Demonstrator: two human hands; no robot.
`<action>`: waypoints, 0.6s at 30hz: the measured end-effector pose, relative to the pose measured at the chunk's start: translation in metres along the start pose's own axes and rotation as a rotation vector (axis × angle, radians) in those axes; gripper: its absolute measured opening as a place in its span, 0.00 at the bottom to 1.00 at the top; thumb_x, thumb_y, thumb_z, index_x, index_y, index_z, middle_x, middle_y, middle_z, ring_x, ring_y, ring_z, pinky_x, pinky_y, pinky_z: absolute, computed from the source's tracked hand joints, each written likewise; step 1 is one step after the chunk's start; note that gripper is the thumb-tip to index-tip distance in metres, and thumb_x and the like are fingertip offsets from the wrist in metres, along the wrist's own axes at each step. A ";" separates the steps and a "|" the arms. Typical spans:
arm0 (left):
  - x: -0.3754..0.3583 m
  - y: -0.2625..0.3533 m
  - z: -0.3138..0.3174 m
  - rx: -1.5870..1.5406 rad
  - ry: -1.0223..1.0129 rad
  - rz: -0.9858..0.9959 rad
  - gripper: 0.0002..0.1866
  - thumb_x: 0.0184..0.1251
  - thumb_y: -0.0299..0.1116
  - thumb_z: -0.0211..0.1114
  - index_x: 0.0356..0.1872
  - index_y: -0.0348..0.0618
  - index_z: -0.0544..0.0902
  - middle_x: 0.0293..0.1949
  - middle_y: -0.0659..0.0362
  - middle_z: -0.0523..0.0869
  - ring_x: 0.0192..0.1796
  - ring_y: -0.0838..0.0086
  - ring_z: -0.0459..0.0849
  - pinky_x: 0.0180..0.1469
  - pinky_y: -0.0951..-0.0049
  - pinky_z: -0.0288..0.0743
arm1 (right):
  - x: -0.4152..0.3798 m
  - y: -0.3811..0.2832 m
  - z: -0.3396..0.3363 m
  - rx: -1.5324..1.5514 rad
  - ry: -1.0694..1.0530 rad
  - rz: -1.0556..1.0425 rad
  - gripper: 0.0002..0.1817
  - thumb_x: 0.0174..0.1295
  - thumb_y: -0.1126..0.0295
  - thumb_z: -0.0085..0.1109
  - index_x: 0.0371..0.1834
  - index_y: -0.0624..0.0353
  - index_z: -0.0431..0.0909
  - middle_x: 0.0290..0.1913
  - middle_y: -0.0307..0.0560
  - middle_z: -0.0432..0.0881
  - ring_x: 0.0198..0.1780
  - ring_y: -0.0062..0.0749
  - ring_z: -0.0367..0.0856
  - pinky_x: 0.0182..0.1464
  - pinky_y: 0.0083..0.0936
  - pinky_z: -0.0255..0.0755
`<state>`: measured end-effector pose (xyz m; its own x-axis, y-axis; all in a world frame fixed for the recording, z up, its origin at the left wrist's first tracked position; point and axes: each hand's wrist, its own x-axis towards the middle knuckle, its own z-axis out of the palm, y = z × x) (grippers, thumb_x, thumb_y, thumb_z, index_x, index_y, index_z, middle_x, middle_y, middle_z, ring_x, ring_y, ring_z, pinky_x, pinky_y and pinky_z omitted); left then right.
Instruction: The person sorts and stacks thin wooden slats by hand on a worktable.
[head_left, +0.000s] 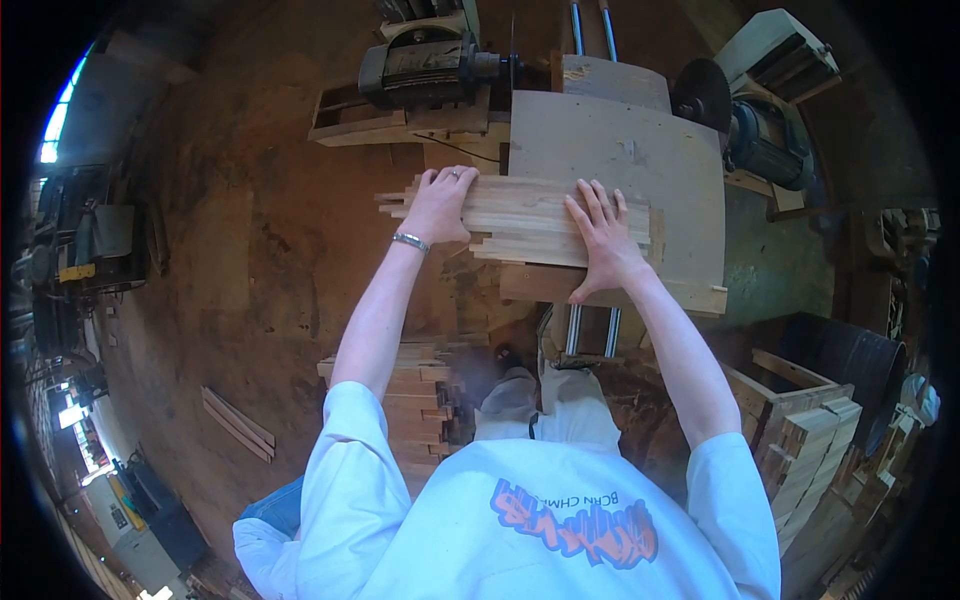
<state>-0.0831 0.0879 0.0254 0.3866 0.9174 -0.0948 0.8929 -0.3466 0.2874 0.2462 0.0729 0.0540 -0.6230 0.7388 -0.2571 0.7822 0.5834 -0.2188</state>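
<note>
Several narrow wooden strips (520,210) lie side by side on the flat board (650,140) of a saw machine, their left ends uneven and sticking out past its edge. My left hand (440,205) grips the left part of the strips, with the fingers over the far side and the thumb on the near side. Over the right part of the strips, my right hand (605,240) lies with its fingers spread, its thumb reaching to a wooden rail (540,282) along the board's near edge.
A motor with a blade (420,72) stands beyond the board at left, another motor (768,145) with a round blade (702,95) at right. Stacked wood (410,400) is below left, a wooden crate (800,400) at right. Loose strips (238,425) lie on the floor.
</note>
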 end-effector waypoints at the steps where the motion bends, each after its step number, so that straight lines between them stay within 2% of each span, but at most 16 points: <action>1: 0.000 -0.001 -0.007 0.018 0.006 -0.005 0.54 0.29 0.38 0.83 0.68 0.46 0.69 0.64 0.52 0.78 0.70 0.60 0.73 0.74 0.54 0.60 | 0.002 -0.002 -0.005 -0.004 0.009 -0.006 0.87 0.13 0.37 0.87 0.84 0.56 0.45 0.84 0.62 0.40 0.86 0.57 0.34 0.84 0.59 0.26; 3: 0.000 0.001 -0.007 0.021 -0.027 -0.033 0.55 0.30 0.36 0.83 0.70 0.46 0.67 0.66 0.50 0.77 0.72 0.57 0.72 0.76 0.55 0.59 | 0.000 -0.003 -0.001 -0.007 0.025 -0.006 0.87 0.14 0.37 0.87 0.84 0.55 0.44 0.84 0.62 0.40 0.86 0.57 0.34 0.84 0.59 0.26; 10: -0.001 0.001 -0.012 0.055 -0.031 -0.016 0.54 0.31 0.36 0.82 0.70 0.47 0.67 0.66 0.50 0.76 0.70 0.55 0.73 0.76 0.55 0.61 | -0.003 -0.005 0.006 -0.046 0.075 0.003 0.88 0.12 0.38 0.88 0.84 0.55 0.44 0.85 0.61 0.40 0.86 0.55 0.33 0.84 0.57 0.25; 11: -0.003 0.000 -0.010 0.070 0.037 0.042 0.54 0.30 0.39 0.83 0.69 0.44 0.68 0.63 0.50 0.78 0.68 0.57 0.75 0.73 0.55 0.63 | -0.003 -0.005 0.005 -0.062 0.068 0.006 0.88 0.13 0.36 0.87 0.84 0.54 0.43 0.85 0.61 0.40 0.86 0.55 0.33 0.84 0.57 0.25; 12: -0.003 -0.002 -0.008 0.086 0.015 0.035 0.54 0.30 0.40 0.83 0.69 0.44 0.68 0.64 0.50 0.78 0.68 0.57 0.75 0.73 0.55 0.63 | -0.004 -0.006 0.006 -0.080 0.061 0.009 0.88 0.15 0.35 0.86 0.84 0.54 0.43 0.85 0.61 0.39 0.86 0.55 0.33 0.84 0.57 0.25; 18: -0.002 0.001 -0.013 0.149 -0.015 0.028 0.55 0.31 0.44 0.84 0.69 0.46 0.68 0.62 0.52 0.78 0.68 0.59 0.74 0.73 0.56 0.63 | -0.006 -0.004 0.018 -0.053 0.173 -0.014 0.88 0.11 0.41 0.89 0.84 0.52 0.44 0.85 0.59 0.41 0.86 0.53 0.36 0.85 0.56 0.28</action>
<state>-0.0858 0.0884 0.0383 0.4144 0.9042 -0.1033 0.9055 -0.3984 0.1460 0.2467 0.0599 0.0392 -0.6257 0.7751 -0.0876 0.7761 0.6073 -0.1699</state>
